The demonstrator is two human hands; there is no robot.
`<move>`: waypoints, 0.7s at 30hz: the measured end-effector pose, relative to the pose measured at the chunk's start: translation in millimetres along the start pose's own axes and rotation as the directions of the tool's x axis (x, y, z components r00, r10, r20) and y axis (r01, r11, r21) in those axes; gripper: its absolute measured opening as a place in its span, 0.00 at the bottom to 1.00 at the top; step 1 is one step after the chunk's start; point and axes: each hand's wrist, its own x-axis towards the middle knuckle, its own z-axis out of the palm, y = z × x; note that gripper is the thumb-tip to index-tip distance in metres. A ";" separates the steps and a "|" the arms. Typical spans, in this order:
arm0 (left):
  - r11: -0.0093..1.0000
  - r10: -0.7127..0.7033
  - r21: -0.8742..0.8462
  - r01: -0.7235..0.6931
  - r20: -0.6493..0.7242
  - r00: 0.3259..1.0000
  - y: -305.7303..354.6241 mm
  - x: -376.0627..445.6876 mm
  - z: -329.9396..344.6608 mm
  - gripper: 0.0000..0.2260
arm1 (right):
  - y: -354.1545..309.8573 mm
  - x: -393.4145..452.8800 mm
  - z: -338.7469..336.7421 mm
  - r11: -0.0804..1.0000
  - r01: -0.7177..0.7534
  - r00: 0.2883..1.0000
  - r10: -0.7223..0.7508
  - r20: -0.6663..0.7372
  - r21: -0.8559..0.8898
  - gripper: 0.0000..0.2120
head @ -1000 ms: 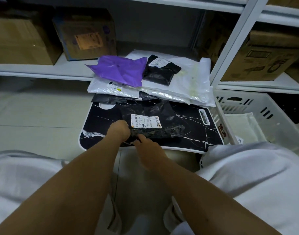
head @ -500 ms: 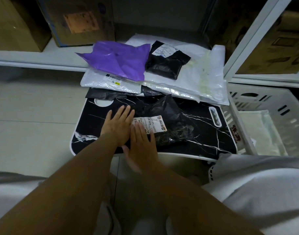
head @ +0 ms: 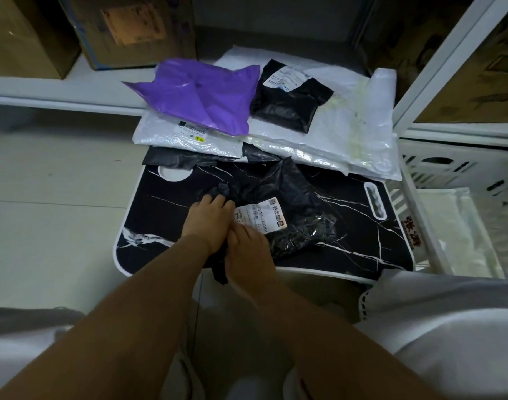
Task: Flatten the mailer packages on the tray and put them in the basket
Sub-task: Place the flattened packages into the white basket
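Shelving [head: 59, 90] fills the top of the frame, with cardboard boxes [head: 131, 27] on it. Right of centre, at the frame's right edge, sits the white basket [head: 460, 168], already holding a pale mailer. The black marbled tray [head: 362, 241] spans the middle, its far edge buried under a stack: a white mailer [head: 342, 125], a purple mailer [head: 206, 93] and a small black mailer [head: 287, 108].

The black mailer [head: 290, 215] being worked lies crumpled at frame centre on the tray, label up, with one corner hanging over the near edge. The left hand [head: 209, 220] rests on its left part, fingers reaching forward over the plastic. The right hand [head: 247, 252] sits just below, fingers curled at the near corner; it looks to be pinching the film there, though the grip itself is hidden.

To flatten it well, I would anchor the near corner and sweep the free palm outward toward the upper right, pushing trapped air to the open end. The puckered clump above the left fingers needs pulling straight first. Thin film slides on the glossy tray, so steady downward pressure matters.
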 end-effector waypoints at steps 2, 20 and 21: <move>0.999 -0.009 0.041 0.007 0.042 0.999 5.0 11.8 -6.2 0.24 | 9.9 9.4 -7.4 0.998 -0.001 1.000 0.000 -0.020 -0.056 0.19; 0.996 0.085 0.009 -0.085 0.028 0.996 43.7 43.0 -6.8 0.16 | 60.1 20.0 -42.1 0.982 -0.098 0.995 0.101 0.011 -0.161 0.15; 0.992 0.130 -0.002 -0.130 0.031 0.991 48.2 46.9 -4.1 0.17 | 64.2 19.9 -41.5 0.986 -0.112 0.991 0.120 0.060 -0.121 0.18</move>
